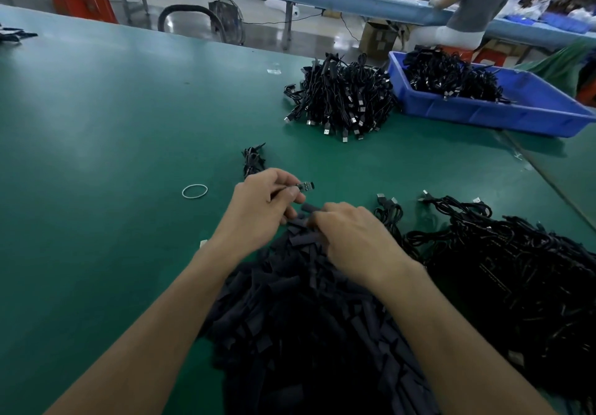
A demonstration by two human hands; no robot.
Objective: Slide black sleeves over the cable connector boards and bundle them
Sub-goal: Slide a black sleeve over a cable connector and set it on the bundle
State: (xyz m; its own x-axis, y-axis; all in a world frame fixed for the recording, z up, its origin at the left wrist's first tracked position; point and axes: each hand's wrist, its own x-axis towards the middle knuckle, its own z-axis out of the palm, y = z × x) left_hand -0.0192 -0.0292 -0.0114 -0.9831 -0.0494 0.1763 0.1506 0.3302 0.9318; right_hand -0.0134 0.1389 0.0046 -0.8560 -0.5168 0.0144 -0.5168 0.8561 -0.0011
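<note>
Fingers (292, 193) of the left hand (258, 208) are pinched shut on a cable just behind its connector board (305, 186), which pokes out bare to the right of the thumb, above the green desk (96, 124). Farther left on the desk lies a loose rubber band (194, 191), and just beyond the left hand sits a small finished bundle (252, 160).

Right of the board, the right hand (351, 237) reaches into the near heap of black sleeves (290, 318). One sleeve (311, 207) shows at its fingertips, apparently nipped between them, though the hand's back hides the grip itself.

The board looks light, stiff and somewhat delicate, so holding the cable close behind it, as now, seems the safest way to steady it. The sleeves look soft, thin and flattened; one would likely need a squeeze at its edges to open the mouth before it slides over the board.

Farther right lies a tangled mass of unsleeved cables (503, 269). At the far side of the desk sit a bundled heap of cables (342, 98) and a blue bin (503, 111) holding more.
</note>
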